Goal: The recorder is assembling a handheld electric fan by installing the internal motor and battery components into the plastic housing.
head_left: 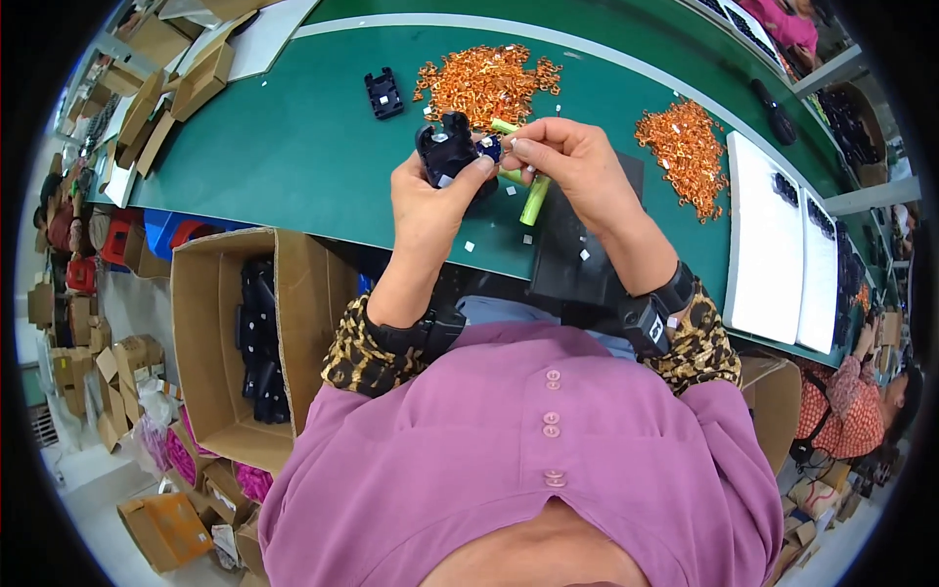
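Note:
My left hand [428, 217] is closed around a dark navy moulded plastic part [450, 147] with rounded lugs, tilted up above the table. At its right side my right hand [579, 168] pinches with thumb and forefinger; a tiny whitish bit shows at the fingertips, too small to name. A small dark round piece with white marks [488, 148] sits between the two hands. Yellow-green tubes [533, 203] lie under and beside my right fingers. Farther off, a flat dark plastic part [384, 94] rests on the green table, left of a heap of small orange pieces [479, 83].
A second orange heap [682, 161] lies to the right, before white foam boards [763, 245]. A black slab [572, 259] is at the table's near edge. Left of me stands a cardboard box [303, 323] holding dark parts. A dark handled tool [774, 112] lies far right.

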Available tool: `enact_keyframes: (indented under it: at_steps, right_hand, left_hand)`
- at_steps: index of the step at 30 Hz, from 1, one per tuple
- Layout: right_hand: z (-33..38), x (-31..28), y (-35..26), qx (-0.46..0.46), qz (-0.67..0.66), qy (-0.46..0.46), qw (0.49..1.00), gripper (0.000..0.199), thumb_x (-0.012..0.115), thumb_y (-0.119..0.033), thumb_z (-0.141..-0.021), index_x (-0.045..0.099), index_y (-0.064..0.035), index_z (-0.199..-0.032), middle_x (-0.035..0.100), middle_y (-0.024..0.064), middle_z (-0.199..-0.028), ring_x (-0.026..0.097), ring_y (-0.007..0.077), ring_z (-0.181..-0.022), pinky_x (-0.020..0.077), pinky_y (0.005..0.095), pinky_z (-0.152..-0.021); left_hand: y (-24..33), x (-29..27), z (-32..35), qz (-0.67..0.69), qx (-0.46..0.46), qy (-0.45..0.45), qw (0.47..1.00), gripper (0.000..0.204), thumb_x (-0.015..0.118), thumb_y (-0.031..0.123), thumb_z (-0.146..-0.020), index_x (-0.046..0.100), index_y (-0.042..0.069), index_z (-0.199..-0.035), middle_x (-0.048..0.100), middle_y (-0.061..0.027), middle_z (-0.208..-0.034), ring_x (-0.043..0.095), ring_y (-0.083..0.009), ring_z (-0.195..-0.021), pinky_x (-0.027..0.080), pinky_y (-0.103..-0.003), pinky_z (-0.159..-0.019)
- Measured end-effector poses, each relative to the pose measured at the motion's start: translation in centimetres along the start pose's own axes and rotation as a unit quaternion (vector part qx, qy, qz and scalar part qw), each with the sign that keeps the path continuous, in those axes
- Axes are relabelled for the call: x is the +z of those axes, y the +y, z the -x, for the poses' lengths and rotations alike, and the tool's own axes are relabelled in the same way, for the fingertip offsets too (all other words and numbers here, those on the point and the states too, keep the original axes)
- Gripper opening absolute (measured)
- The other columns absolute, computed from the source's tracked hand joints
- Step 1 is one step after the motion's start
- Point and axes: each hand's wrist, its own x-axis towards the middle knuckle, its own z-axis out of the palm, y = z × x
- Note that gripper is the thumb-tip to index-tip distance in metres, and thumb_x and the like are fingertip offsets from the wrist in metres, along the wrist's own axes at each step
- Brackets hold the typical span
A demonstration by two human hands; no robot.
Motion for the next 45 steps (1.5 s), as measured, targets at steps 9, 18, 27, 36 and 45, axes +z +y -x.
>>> enact_keyframes:
  at_steps: [9,18,27,36,45]
  right_hand:
    - [1.0,1.1,-0.2,0.013,0.010,0.033,0.999,0.012,0.064,-0.010,-0.088,0.065,0.0025,-0.088,0.066,0.0070,-0.078,0.059,0.0104,-0.069,0.0487,0.0233,-0.064]
    - [1.5,0.7,0.0,0.024,-0.014,0.026,0.999,0.016,0.064,-0.013,-0.090,0.064,0.0021,-0.087,0.065,0.0061,-0.077,0.059,0.0093,-0.069,0.0481,0.0229,-0.063]
    - [2.2,0.8,0.1,0.075,-0.055,0.033,0.995,0.016,0.063,-0.016,-0.091,0.063,-0.0004,-0.087,0.063,0.0040,-0.076,0.057,0.0079,-0.066,0.0464,0.0211,-0.059]
    - [2.4,1.5,0.4,0.042,-0.086,0.075,0.993,0.013,0.064,-0.012,-0.090,0.057,-0.0018,-0.088,0.064,0.0056,-0.075,0.057,0.0085,-0.063,0.0473,0.0213,-0.057]
    - [1.4,0.3,0.4,0.033,0.038,0.004,0.999,0.019,0.056,-0.018,-0.095,0.059,0.0001,-0.094,0.064,0.0047,-0.083,0.064,0.0106,-0.081,0.0502,0.0253,-0.069]
  left_hand:
    - [-0.4,0.1,0.2,-0.088,0.032,-0.011,0.996,0.020,0.071,0.003,-0.079,0.067,0.002,-0.098,0.066,-0.0005,-0.088,0.058,-0.0058,-0.078,0.047,-0.022,-0.070]
    - [-0.6,0.3,0.3,-0.170,0.116,-0.026,0.978,0.019,0.071,0.000,-0.074,0.066,0.001,-0.093,0.064,-0.0052,-0.092,0.059,-0.0106,-0.077,0.046,-0.023,-0.069]
    - [0.3,0.6,0.4,-0.364,0.339,-0.045,0.866,0.023,0.072,-0.004,-0.072,0.066,0.001,-0.094,0.064,-0.0110,-0.093,0.064,-0.0209,-0.081,0.051,-0.029,-0.070]
    - [0.2,0.6,0.5,-0.331,0.305,-0.057,0.891,0.027,0.069,-0.004,-0.067,0.066,0.003,-0.093,0.064,-0.0124,-0.092,0.065,-0.0270,-0.082,0.053,-0.032,-0.070]
    - [-0.7,-0.4,-0.7,-0.231,0.200,-0.021,0.952,0.021,0.070,-0.001,-0.075,0.064,-0.002,-0.095,0.063,-0.0070,-0.090,0.060,-0.0126,-0.078,0.047,-0.025,-0.069]
